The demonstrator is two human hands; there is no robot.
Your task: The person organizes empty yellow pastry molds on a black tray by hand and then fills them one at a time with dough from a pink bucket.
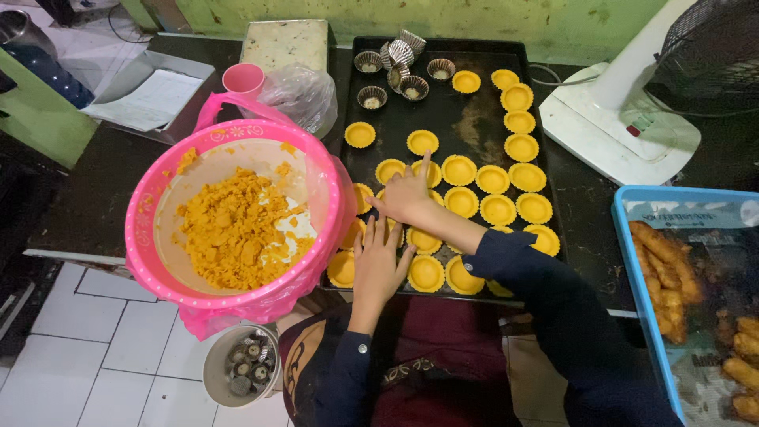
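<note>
Green wall (474,20), white tiled floor (95,348), seemingly dark table (103,190).

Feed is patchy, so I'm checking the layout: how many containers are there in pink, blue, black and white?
Pink: 2, the bowl and the cup
Blue: 1, the crate
Black: 1, the baking tray
White: 1, the bucket
Total: 5

Clear plastic bag (303,95) bunched behind the pink bowl, white paper sheet (150,99) far left, printed newspaper (688,212) lining the blue tray
</note>
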